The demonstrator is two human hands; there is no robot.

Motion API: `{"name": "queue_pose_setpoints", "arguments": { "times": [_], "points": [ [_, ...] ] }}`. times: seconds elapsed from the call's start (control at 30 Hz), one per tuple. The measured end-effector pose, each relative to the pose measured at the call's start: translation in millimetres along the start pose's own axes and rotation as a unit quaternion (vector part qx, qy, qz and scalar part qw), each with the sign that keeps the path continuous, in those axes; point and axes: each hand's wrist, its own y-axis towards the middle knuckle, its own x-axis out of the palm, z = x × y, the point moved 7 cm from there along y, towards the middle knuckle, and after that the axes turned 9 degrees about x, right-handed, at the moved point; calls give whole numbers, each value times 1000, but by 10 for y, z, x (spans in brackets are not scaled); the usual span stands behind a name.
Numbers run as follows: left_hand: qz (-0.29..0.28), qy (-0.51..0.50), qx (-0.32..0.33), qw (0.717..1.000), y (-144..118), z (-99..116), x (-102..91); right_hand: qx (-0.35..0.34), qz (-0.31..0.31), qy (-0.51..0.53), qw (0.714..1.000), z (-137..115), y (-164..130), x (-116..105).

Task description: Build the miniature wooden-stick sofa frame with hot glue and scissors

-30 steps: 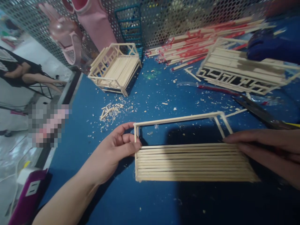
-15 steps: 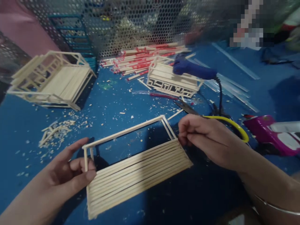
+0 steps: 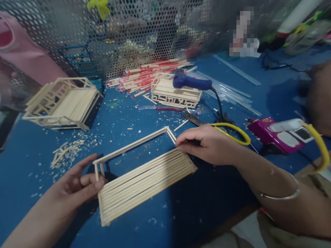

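From the head camera, a stick frame (image 3: pixel 144 172) lay flat on the blue table (image 3: pixel 201 206), near centre. The left hand (image 3: pixel 74 184) pinched its near-left corner post between thumb and fingers. The right hand (image 3: pixel 207 144) was closed narrowly on the frame's far-right end, fingertips together at the corner. About a dozen slats filled the near half of the frame; the far half was an open rectangle, so the slatting looked roughly half done. A finished stick bench (image 3: pixel 63 103) stood far left. A blue glue gun (image 3: pixel 191 82) rested on another stick assembly (image 3: pixel 176 94) beyond, with loose sticks (image 3: pixel 144 74) behind it.
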Motion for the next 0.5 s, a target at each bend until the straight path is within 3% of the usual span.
{"name": "queue_pose_setpoints", "arguments": {
  "times": [0.1,0.27,0.33,0.37,0.43,0.5],
  "points": [
    [-10,-22,21,1000,-50,63,62,28,10,14,999,18,8,-18],
    [-18,-8,87,996,-115,181,39,70,111,104,986,69,-26,-233],
    [51,85,153,983,-197,340,-79,64,159,121,978,46,-77,-371],
    [110,149,197,963,-285,458,-145,59,179,124,974,9,-113,-437],
    [230,263,304,886,-575,726,-171,36,207,121,970,-129,-212,-538],
    [261,326,426,802,-916,937,48,-5,209,111,971,-346,-333,-557]
  ]
}}
